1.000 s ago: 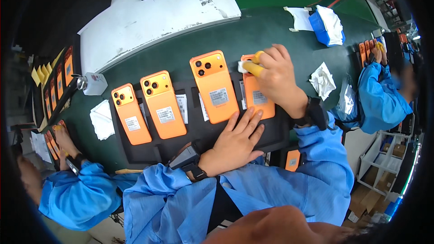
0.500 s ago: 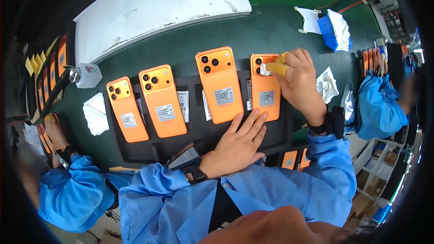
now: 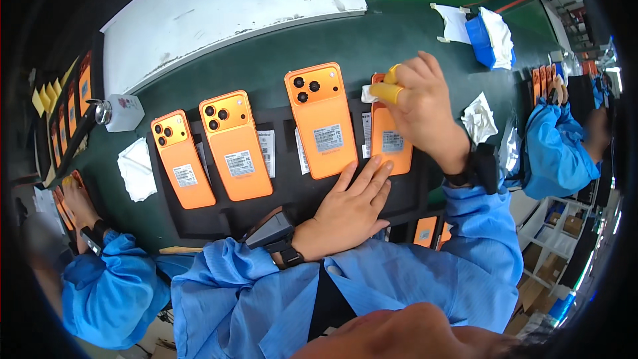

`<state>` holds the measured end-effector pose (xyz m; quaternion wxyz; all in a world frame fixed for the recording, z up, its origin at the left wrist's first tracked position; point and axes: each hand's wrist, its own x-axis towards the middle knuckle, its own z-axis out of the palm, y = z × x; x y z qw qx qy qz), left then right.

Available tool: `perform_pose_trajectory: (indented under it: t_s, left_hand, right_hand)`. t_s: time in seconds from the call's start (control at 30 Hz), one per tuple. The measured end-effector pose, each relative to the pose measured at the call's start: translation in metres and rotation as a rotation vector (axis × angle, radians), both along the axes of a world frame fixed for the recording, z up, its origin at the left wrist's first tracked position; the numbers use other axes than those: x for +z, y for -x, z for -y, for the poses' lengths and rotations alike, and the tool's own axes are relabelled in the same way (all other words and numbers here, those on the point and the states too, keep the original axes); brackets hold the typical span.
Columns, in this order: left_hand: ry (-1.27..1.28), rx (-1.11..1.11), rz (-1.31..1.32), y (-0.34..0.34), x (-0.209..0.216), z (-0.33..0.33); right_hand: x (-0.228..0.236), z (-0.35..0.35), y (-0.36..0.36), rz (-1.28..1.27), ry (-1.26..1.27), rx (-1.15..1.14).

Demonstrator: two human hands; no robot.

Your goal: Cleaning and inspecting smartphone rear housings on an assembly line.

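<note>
An orange phone (image 3: 381, 119), camera side up, lies at the right end of a row on a black tray (image 3: 199, 223). Over its upper end is my right hand (image 3: 425, 103), with yellow finger covers on its fingertips, pinching a small white cloth (image 3: 367, 95) at the phone's upper left edge. The hand hides most of that phone's camera area. My left hand (image 3: 345, 209) lies flat, its outstretched fingertips resting on the lower end of the same phone. To the left lie a larger-looking orange phone (image 3: 318, 110) and two more orange phones (image 3: 234, 133), each bearing a printed label.
A white bottle (image 3: 125, 113) and a folded white cloth (image 3: 137, 169) are left of the tray. Right of it lies a crumpled cloth (image 3: 480, 118); farther back stands a blue bin (image 3: 480, 43) with white cloths. Co-workers in blue sleeves (image 3: 558, 153) sit at both sides.
My right hand has moved up and left with the cloth, from the camera lenses to the phone's upper left edge. My left hand stays on the phone.
</note>
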<state>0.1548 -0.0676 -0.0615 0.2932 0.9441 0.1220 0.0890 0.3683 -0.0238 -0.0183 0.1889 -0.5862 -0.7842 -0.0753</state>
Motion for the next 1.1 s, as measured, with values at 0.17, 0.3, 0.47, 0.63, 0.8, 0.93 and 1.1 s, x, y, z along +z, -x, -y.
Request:
perform_pose_trajectory:
  t_s: [0.17, 0.3, 0.47, 0.63, 0.8, 0.93, 1.1]
  left_hand:
    - [-0.011, -0.007, 0.009, -0.001, -0.001, 0.0]
    - [-0.011, -0.007, -0.005, -0.002, 0.001, 0.001]
    - [-0.015, -0.008, -0.008, 0.0, 0.0, 0.002]
    - [-0.012, -0.005, -0.006, -0.003, 0.0, 0.002]
    - [-0.051, 0.001, -0.016, -0.003, 0.001, 0.002]
    - [-0.037, 0.014, -0.01, -0.002, -0.001, 0.002]
    - [-0.046, -0.017, -0.017, -0.007, 0.001, 0.004]
  right_hand:
    - [0.006, 0.021, -0.028, -0.051, 0.036, -0.105]
    - [0.006, 0.019, -0.017, 0.032, -0.009, -0.117]
    - [-0.003, 0.011, -0.009, -0.004, -0.031, -0.092]
    - [-0.011, 0.042, -0.035, -0.071, -0.043, -0.318]
    - [-0.016, 0.018, -0.001, -0.082, -0.116, -0.149]
    - [-0.01, 0.014, -0.011, -0.022, -0.102, -0.158]
    - [-0.012, 0.038, -0.02, 0.006, -0.077, -0.236]
